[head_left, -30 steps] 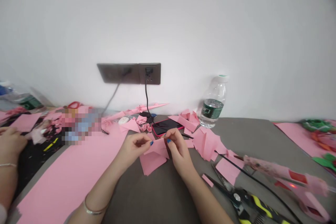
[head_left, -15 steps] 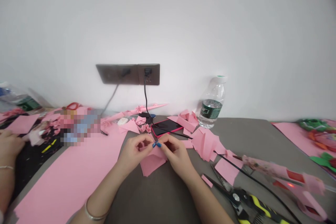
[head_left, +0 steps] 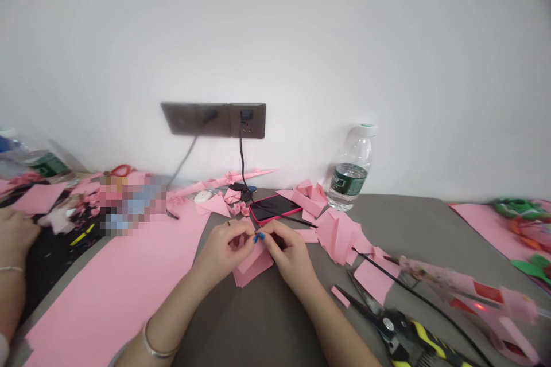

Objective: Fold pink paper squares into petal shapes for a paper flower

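Observation:
My left hand (head_left: 227, 250) and my right hand (head_left: 287, 253) meet in front of me, thumbs and fingertips pinched together. Between them is a piece of pink paper (head_left: 253, 257), its upper edge hidden by the fingers. Below it, on the grey table, lies a small stack of pink paper sheets (head_left: 253, 276). Just beyond the hands rests a phone (head_left: 275, 208) in a pink case, a black cable crossing it. Right of my right hand are folded pink papers (head_left: 338, 235).
Scissors (head_left: 390, 327) with black and yellow handles lie at right, near a pink glue gun (head_left: 477, 292) with a lit red light. A water bottle (head_left: 349, 169) stands by the wall. Large pink sheets (head_left: 129, 281) spread leftward. Another person's hand (head_left: 17, 235) is far left.
The pinched fingers have shifted slightly, and the paper between them hangs at a somewhat different angle. The whole view has drifted slightly. Other objects stay in place.

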Action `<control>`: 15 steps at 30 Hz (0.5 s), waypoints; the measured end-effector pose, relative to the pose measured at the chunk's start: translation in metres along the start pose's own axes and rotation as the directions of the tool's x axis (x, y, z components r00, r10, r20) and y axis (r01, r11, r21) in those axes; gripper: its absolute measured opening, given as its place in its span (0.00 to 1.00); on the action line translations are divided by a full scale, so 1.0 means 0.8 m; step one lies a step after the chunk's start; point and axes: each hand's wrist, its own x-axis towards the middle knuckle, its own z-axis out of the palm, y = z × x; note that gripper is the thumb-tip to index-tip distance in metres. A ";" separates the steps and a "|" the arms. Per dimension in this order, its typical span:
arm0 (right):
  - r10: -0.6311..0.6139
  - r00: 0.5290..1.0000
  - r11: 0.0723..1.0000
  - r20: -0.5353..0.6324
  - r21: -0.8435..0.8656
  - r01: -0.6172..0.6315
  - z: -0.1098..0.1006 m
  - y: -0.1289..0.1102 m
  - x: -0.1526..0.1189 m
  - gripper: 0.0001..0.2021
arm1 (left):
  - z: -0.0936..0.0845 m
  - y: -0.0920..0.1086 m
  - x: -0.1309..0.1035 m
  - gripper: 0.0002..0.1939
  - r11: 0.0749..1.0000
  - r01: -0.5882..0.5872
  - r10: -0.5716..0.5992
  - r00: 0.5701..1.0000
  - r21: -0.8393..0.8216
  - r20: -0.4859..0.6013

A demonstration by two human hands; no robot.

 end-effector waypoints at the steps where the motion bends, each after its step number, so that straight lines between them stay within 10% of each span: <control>1: 0.010 1.000 1.000 -0.026 0.005 -0.010 -0.001 0.000 0.000 0.10 | -0.001 0.002 0.000 0.08 1.000 -0.010 0.010 1.000 -0.003 -0.003; 10: 0.055 0.959 0.998 -0.278 0.048 -0.043 -0.007 -0.003 0.000 0.13 | -0.015 0.003 0.002 0.08 1.000 -0.010 0.010 1.000 -0.007 -0.028; 15: 0.106 0.883 0.993 -0.457 0.102 -0.066 -0.020 0.005 0.005 0.15 | -0.034 -0.020 0.006 0.08 0.988 0.120 -0.141 0.954 -0.094 -0.265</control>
